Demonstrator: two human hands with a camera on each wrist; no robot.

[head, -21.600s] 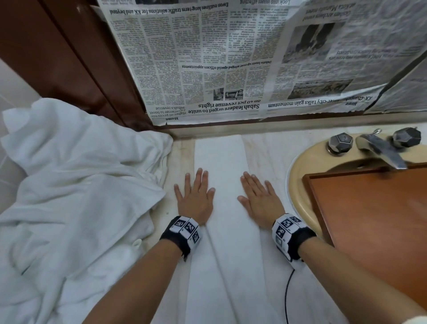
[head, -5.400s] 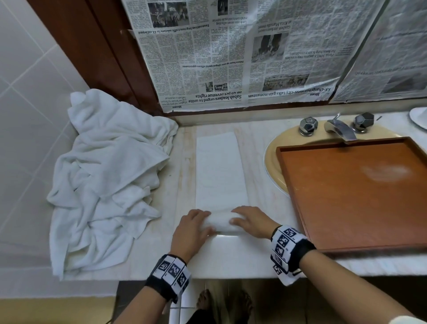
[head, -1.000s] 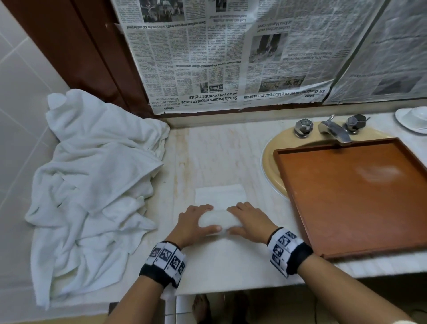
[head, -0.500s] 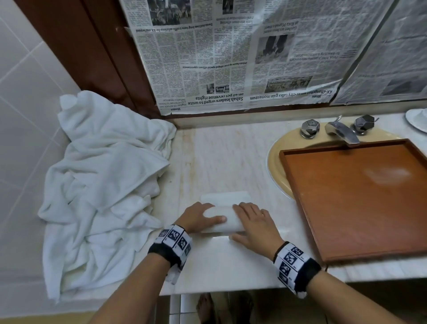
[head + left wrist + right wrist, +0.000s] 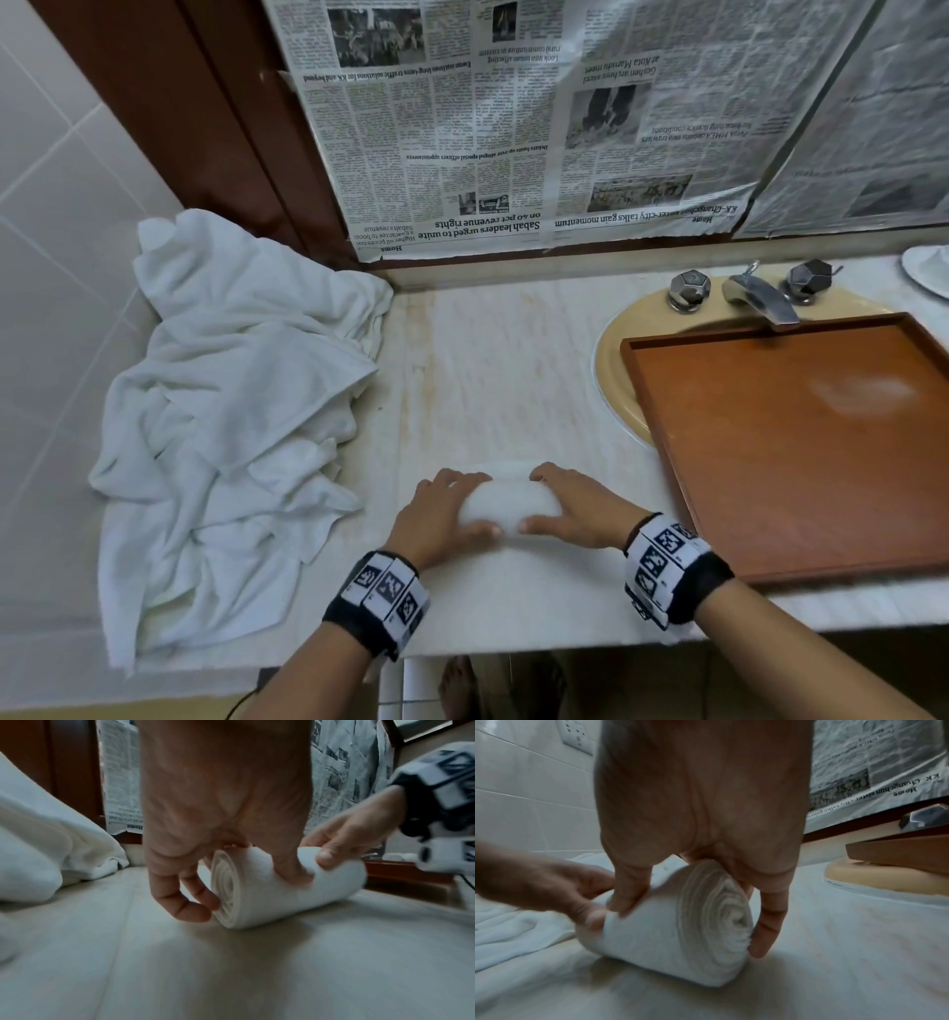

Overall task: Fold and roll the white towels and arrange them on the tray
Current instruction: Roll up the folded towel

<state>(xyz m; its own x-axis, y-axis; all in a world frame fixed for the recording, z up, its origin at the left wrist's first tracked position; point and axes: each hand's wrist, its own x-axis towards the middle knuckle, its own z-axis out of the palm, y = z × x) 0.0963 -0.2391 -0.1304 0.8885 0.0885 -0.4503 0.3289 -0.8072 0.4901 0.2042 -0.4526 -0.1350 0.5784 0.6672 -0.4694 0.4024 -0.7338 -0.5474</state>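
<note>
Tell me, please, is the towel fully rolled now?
Fully rolled: the towel shows spiral ends and no flat tail; both hands hold it.

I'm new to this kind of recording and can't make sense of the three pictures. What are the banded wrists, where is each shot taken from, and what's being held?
No machine here: a person works bare-handed, wearing a head camera and patterned bands with a camera on each wrist. The wide picture is from the head; the two close ones look along each hand. The left hand and right hand both grip a rolled white towel lying on the marble counter. Its spiral end shows in both wrist views. A pile of unfolded towels lies to the left; a wooden tray rests over the sink to the right.
</note>
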